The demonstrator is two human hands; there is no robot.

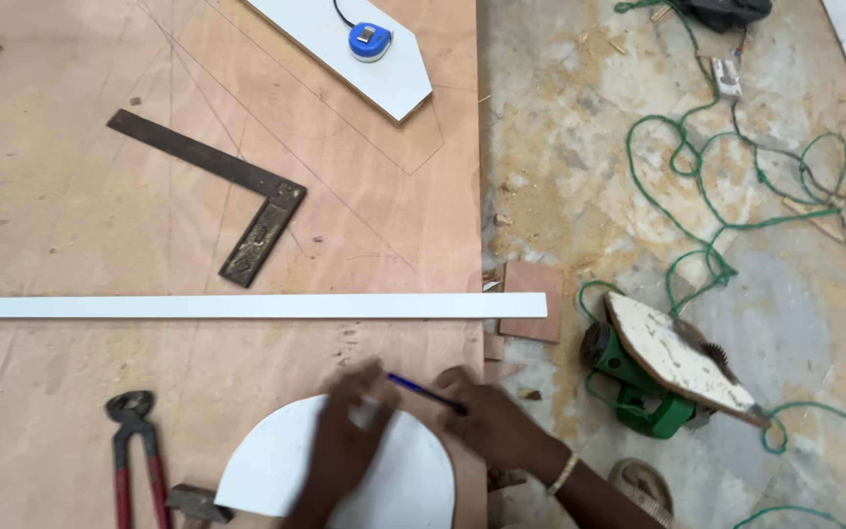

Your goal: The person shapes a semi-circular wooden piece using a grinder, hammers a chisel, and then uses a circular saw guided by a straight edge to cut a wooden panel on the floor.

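- Nearest the lens: white half-round board (276, 470), flat on the plywood sheet (51, 196), curved edge toward the long white strip (247, 307).
- Left hand (345, 441) pressed flat on that board, fingers spread narrow near the top of its curve, pinning it down; blurred at the fingertips.
- Right hand (492, 421) closed around a blue pen (423, 392), tip aimed toward the left hand's fingers at the board's upper edge; thin bangle on the wrist.
- Step in hand, by the look of it: marking or tracing at the rim of the half-round piece, with the other hand as a clamp.
- Next move, as a judgement: needs steady downward pressure so the board does not creep, and the pen tip kept hard against the edge; whether a line is drawn yet, cannot tell.
- Just left of the board: red-handled pincers (134, 451) and a hammer head (193, 502), neither touched.
- Beyond the strip: rusty steel try square (247, 191) lying on pencil lines, well apart from both hands.
- Far end: blue tape measure (370, 41) resting on a white pointed panel (354, 59).
- Off the sheet, on the stained floor (560, 147): green circular saw (658, 367) on its side, green cord (717, 196) looped loosely, small plywood offcut (531, 299) under the strip's end.
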